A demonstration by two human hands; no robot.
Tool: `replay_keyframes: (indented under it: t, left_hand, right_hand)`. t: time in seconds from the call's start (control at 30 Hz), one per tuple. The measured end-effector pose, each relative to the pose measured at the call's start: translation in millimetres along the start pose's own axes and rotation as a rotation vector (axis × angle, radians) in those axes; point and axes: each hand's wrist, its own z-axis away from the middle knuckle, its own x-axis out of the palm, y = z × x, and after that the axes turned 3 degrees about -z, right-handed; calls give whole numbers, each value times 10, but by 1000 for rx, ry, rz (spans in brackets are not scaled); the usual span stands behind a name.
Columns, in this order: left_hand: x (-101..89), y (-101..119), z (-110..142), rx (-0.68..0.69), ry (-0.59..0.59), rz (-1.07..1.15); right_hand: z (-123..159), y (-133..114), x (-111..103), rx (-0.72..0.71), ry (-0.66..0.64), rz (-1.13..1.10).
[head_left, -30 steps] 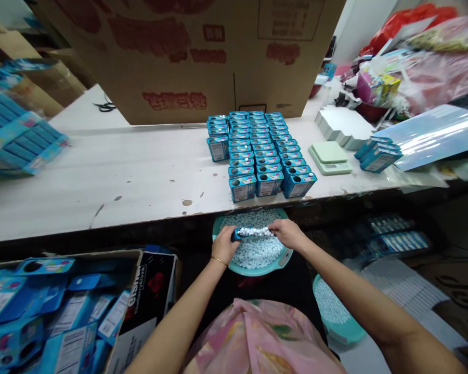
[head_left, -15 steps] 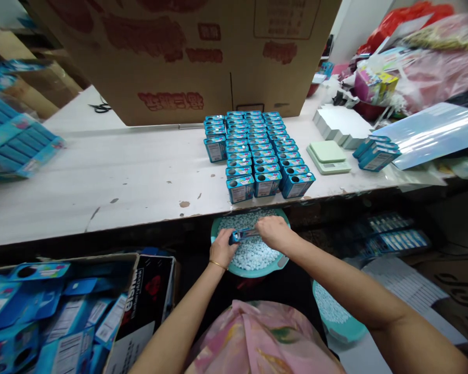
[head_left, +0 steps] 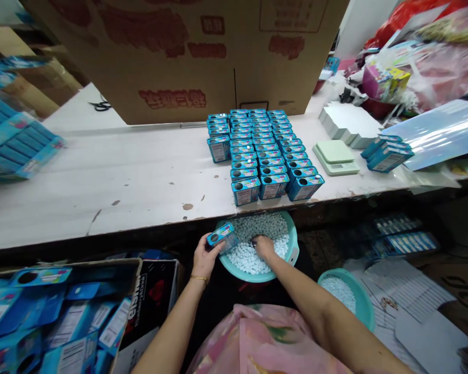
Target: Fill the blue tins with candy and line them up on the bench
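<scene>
My left hand [head_left: 205,257] grips a small blue printed box [head_left: 221,235] by its near end. The box is tilted, its dark round hole facing up, over the left rim of a turquoise basin [head_left: 294,241]. Small white pellets [head_left: 249,259] fill that basin. My right hand [head_left: 264,248] reaches down into the pellets, its fingertips partly buried, so what they hold is hidden. Beyond the basin, on the table, stand rows of similar blue boxes [head_left: 273,179], upright and packed close; a few white pellets lie on their tops.
A large cardboard box [head_left: 179,62] stands behind the rows on the white table [head_left: 101,176]. To their right sit a pale green scale [head_left: 336,156] and stacked white card [head_left: 349,122]. An open carton [head_left: 138,275] of blue boxes is at lower left, a second turquoise basin [head_left: 364,306] at lower right.
My left hand has moved left and down with the box, turning its printed top up. My right hand has left the box and gone down into the pellets.
</scene>
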Motion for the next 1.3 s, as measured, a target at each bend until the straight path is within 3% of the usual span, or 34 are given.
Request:
replay_keyframes:
  t: [0.07,0.17,0.27,0.37,0.53,0.67,0.83,1.07,1.17,1.3]
  left_hand:
    - [2,0,6,-23,0,53]
    - [-65,25,16,-5,51,67]
    - [-142,81,19,64,99,-14]
    - [-132,149,22,129,64,-120]
    - [85,209,67,245,-38,-336]
    - [270,201,111,312,-99,-474]
    - [351,168,148,385,-119,-541]
    - [375,139,141,390,-120,-536]
    - [355,140,129,387,-113,-500]
    - [210,136,104,351,-69,-440]
  right_hand:
    - [-70,-29,103,29,5,-43]
    - [-93,85,37,28,-5,-96]
    - [-26,250,-206,-2,-7,-138]
    - [110,296,-552,-78,32,-195]
    - [366,29,-1123,-204,64,-171]
    - [490,-322,-1367,-210,34,55]
    - [577,-689,-1447,-202,-42,435]
    - [633,-927,-1414,-284,-22,560]
    - [668,-864,-1466,-275,-24,567]
    - [645,-428,-1479,-167,5,549]
